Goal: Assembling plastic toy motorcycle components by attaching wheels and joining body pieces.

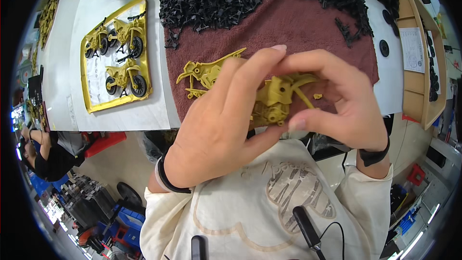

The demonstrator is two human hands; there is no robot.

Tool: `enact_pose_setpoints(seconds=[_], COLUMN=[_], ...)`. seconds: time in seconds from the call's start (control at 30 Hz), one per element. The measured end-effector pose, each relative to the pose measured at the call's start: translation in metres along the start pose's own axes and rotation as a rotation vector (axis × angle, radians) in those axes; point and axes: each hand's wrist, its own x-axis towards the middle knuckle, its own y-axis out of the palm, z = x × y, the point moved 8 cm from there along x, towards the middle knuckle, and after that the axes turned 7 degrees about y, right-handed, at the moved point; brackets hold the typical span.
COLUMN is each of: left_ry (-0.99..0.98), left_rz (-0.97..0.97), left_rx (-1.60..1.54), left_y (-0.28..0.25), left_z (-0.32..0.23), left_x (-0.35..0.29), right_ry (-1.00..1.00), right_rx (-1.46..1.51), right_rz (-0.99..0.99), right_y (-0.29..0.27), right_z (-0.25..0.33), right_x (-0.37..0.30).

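Note:
Both hands are raised over the near edge of the table around an olive-yellow plastic toy motorcycle body (274, 98), which has no wheels on it. My left hand (216, 115) grips its left side, with the thumb along the bottom and the fingers over the top. Curled round the front fork end, my right hand (341, 98) pinches it between thumb and fingers. The hands cover part of the body. Just left of my left hand, another olive-yellow motorcycle part (204, 73) lies on the brown cloth (269, 36). A tiny yellow piece (317, 96) shows between the right fingers.
Heaped black plastic parts (216, 2) cover the cloth's far side. On the left, a yellow-rimmed tray (86, 86) holds several toy motorcycles with black wheels. At right stand loose black wheels (384, 48) and a cardboard box (409, 91). A co-worker (48, 149) sits at far left.

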Motion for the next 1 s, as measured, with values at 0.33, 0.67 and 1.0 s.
enact_pose_setpoints(seconds=[0.33,0.67,1.0], left_ry=[-0.081,-0.115,-0.198], left_rz=[-0.183,-0.17,-0.213], left_rx=[0.301,0.434,0.899], left_y=[-0.096,-0.242,-0.296], left_z=[0.02,0.068,0.197], left_x=[-0.02,0.021,0.114], right_ry=[-0.249,-0.247,-0.244], right_rx=[-1.184,-1.333,-1.122], right_rz=[-0.399,-0.046,-0.057], right_y=[-0.033,0.019,-0.006], right_z=[0.049,0.01,0.034], right_x=[0.002,0.054,0.054])
